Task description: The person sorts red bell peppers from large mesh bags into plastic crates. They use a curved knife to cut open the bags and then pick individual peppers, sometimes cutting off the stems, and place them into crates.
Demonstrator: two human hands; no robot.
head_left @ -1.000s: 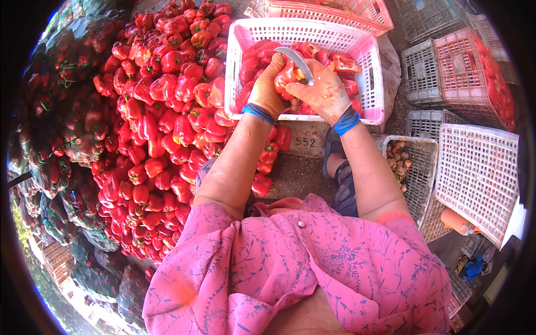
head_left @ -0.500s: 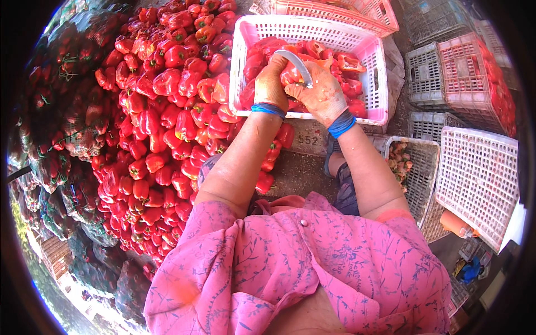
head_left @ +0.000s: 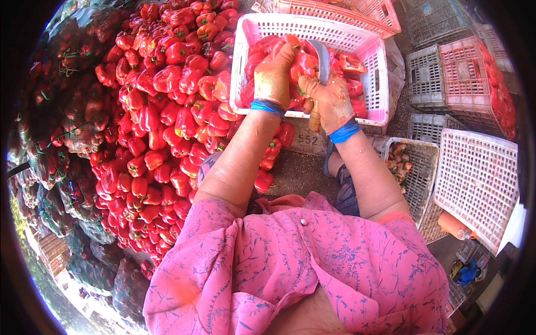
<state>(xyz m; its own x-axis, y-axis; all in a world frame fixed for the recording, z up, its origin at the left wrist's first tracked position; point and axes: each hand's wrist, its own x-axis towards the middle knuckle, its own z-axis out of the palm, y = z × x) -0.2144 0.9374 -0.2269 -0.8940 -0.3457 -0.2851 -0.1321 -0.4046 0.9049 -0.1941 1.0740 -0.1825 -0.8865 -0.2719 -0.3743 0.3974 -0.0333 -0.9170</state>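
My left hand [head_left: 272,78], in a stained orange glove with a blue band at the wrist, is closed at a red bell pepper [head_left: 303,66] over the white crate. Its far fingers are hidden. Just to the right, my right hand [head_left: 330,103], gloved and banded alike, grips a knife with a curved, sickle-like blade [head_left: 321,60]. The blade points away from me and bends left at its tip, beside the pepper. Beneath both hands, the white plastic crate [head_left: 381,84] holds red peppers, some of them cut open [head_left: 350,63].
A large heap of red peppers [head_left: 162,125] lies to the left, with net sacks of peppers [head_left: 84,128] beyond. An orange crate [head_left: 335,14] stands behind the white one. At right are a crate with pale scraps [head_left: 400,159], a tilted white crate [head_left: 477,181] and stacked crates [head_left: 463,84].
The knife blade has swung from lying across between my hands to pointing away, further right. My right hand has turned and shifted slightly right; a red pepper now shows between the hands.
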